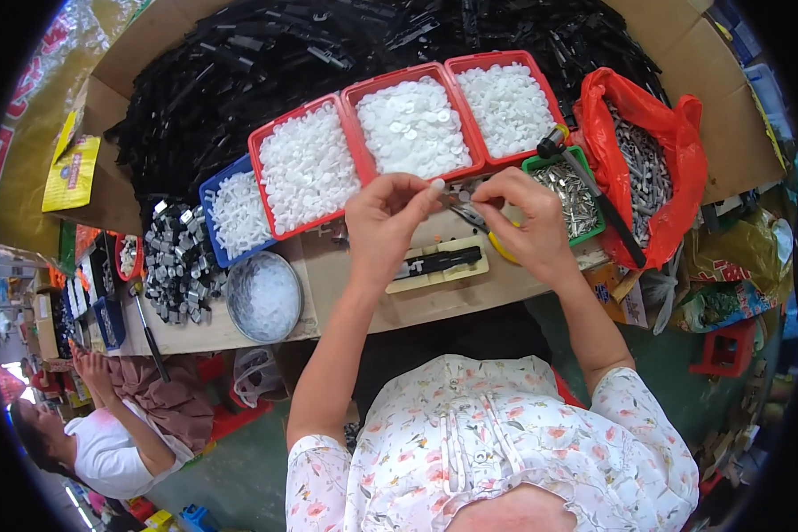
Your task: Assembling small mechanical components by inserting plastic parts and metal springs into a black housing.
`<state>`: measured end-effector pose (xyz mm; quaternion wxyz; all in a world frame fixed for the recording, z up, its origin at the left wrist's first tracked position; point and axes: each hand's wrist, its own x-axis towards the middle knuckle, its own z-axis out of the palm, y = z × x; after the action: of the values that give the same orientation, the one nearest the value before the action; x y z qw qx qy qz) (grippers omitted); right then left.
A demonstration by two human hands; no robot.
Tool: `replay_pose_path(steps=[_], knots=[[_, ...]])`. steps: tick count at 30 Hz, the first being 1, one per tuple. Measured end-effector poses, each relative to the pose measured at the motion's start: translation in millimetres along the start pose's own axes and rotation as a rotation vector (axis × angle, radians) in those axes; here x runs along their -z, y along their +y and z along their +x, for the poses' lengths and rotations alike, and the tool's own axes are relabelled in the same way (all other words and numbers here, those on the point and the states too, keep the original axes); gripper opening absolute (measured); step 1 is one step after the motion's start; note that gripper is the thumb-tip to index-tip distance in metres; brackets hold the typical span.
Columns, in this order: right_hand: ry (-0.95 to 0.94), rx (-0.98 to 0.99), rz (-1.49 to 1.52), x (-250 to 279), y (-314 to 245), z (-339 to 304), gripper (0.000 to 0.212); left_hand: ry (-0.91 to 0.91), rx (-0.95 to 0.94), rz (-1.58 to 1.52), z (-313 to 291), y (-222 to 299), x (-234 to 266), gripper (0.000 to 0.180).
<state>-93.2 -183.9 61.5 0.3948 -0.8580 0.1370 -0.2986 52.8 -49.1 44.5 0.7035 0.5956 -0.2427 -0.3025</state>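
Observation:
My left hand is closed in a pinch on a small white plastic piece, raised in front of the red trays. Close beside it, my right hand pinches thumb against fingers; what sits between the tips is too small to make out. Below the hands a black elongated part lies in a cream holder on the cardboard-covered bench. A tool with a yellow handle rests partly hidden under my right hand.
Red trays of white pieces, a blue tray, a bowl of white paste, a green tray of pins, a hammer and a red bag surround the work spot. Black parts heap behind. A co-worker sits left.

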Motion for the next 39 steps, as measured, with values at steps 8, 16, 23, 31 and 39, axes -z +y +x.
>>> replay_pose_path(steps=[8, 16, 23, 31, 39], knots=[[-0.049, 0.064, 0.052, -35.9, -23.7, 0.9, 0.012, 0.055, -0.048, -0.086, -38.3, -5.8, 18.7, 0.012], [-0.035, 0.025, 0.097, -41.2, -25.4, -5.4, 0.011, 0.108, -0.117, 0.118, -46.9, -6.5, 15.5, 0.011], [0.003, 0.045, 0.105, -41.2, -20.1, -9.8, 0.011, 0.180, -0.237, 0.248, -50.2, -6.3, 3.4, 0.011], [0.016, 0.019, 0.126, -41.2, -18.3, -11.0, 0.011, 0.196, -0.343, 0.334, -47.3, -11.3, 1.6, 0.011], [0.041, 0.034, 0.134, -47.0, -25.0, -10.3, 0.012, 0.227, -0.394, 0.307, -50.5, -13.6, 4.6, 0.011]])
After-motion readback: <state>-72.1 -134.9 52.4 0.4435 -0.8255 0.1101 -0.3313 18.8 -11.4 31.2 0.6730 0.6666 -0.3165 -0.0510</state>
